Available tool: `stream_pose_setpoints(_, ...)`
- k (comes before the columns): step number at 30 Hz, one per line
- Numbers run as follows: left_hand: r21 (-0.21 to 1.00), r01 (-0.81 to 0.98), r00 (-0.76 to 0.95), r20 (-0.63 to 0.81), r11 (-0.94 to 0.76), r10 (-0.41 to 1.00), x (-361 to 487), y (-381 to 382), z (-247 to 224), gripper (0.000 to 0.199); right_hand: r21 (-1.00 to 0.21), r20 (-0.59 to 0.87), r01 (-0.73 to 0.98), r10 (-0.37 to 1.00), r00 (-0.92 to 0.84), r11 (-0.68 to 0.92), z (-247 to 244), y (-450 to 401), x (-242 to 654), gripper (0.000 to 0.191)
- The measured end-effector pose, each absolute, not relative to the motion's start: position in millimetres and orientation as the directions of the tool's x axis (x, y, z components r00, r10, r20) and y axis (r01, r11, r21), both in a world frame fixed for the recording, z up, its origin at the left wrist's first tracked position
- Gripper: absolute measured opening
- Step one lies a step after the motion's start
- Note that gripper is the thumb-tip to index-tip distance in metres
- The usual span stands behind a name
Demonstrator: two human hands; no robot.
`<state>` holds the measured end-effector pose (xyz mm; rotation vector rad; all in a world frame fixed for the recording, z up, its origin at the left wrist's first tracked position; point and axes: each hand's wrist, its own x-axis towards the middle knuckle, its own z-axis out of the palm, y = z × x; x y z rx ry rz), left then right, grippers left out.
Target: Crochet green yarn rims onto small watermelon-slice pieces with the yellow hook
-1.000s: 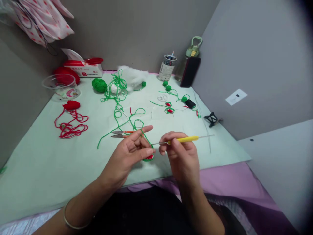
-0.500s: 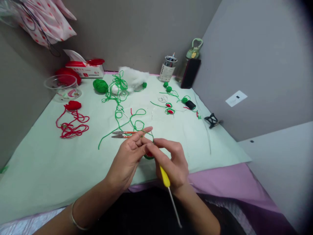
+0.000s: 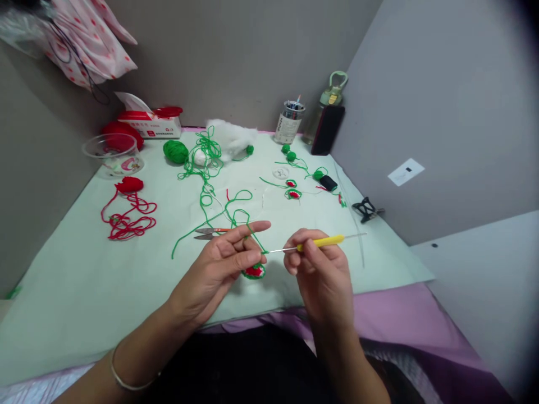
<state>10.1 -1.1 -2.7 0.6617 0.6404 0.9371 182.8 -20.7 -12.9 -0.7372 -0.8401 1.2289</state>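
Between the thumb and fingers of my left hand (image 3: pixel 229 255) is a small red, white and green crochet piece (image 3: pixel 254 272), hanging just below the fingertips. Green yarn (image 3: pixel 257 240) runs over the outstretched left index finger down to the work. My right hand (image 3: pixel 324 269) grips a crochet hook (image 3: pixel 322 242) by its yellow handle, held nearly level. The hook's metal tip meets a green stitch beside my left fingertips. Partly behind the left hand lie orange-handled thread snips (image 3: pixel 208 233), blades pointing left.
Tangled green yarn (image 3: pixel 206 151), a green ball (image 3: pixel 176 151) and white stuffing (image 3: pixel 231 137) lie behind the hands. Red yarn (image 3: pixel 130 219) and a clear tub (image 3: pixel 112 154) are at left. Small crochet pieces (image 3: pixel 293 194), a black claw clip (image 3: pixel 367 210) and a phone (image 3: pixel 328 130) are at right.
My right hand has moved right and turned the hook from steeply slanted to nearly level. The crochet piece shows more clearly below my left fingers.
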Motion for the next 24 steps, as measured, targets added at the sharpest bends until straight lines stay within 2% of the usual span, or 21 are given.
stream_pose_setpoints(8, 0.743, -0.495, 0.465, -0.210, 0.449, 0.860, 6.6, -2.2, -0.1, 0.044, -0.865, 0.322, -0.366, 0.939, 0.121, 0.343, -9.8, -24.1, 181.6, 0.012)
stream_pose_setpoints(11, 0.800, -0.479, 0.396, -0.172, 0.363, 0.902, 10.3, -3.6, -2.2, 0.041, -0.878, 0.355, -0.306, 0.930, 0.098, 0.368, -11.6, -24.9, 179.5, 0.016)
stream_pose_setpoints(12, 0.827, -0.470, 0.352, -0.145, 0.308, 0.925, 12.4, -4.6, -4.1, 0.042, -0.885, 0.391, -0.228, 0.914, 0.107, 0.405, -13.8, -25.7, 177.5, 0.017)
stream_pose_setpoints(14, 0.860, -0.464, 0.268, -0.091, 0.211, 0.959, 17.7, -7.3, -8.9, 0.048, -0.847, 0.532, 0.062, 0.838, 0.123, 0.528, -20.7, -27.8, 171.8, 0.024)
stream_pose_setpoints(16, 0.850, -0.494, 0.231, -0.078, 0.186, 0.970, 22.8, -10.3, -12.7, 0.054, -0.683, 0.696, 0.386, 0.713, 0.084, 0.621, -29.4, -30.0, 165.3, 0.036)
stream_pose_setpoints(18, 0.811, -0.530, 0.258, -0.122, 0.246, 0.958, 25.9, -12.2, -13.4, 0.054, -0.535, 0.792, 0.539, 0.608, 0.054, 0.650, -36.3, -31.1, 160.9, 0.043)
stream_pose_setpoints(20, 0.764, -0.546, 0.323, -0.187, 0.344, 0.928, 25.8, -11.7, -10.5, 0.052, -0.538, 0.801, 0.524, 0.594, 0.075, 0.660, -38.2, -30.4, 161.0, 0.042)
stream_pose_setpoints(24, 0.713, -0.529, 0.415, -0.256, 0.461, 0.873, 17.6, -5.0, -1.8, 0.045, -0.762, 0.645, 0.227, 0.741, 0.187, 0.607, -27.9, -26.8, 172.6, 0.024)
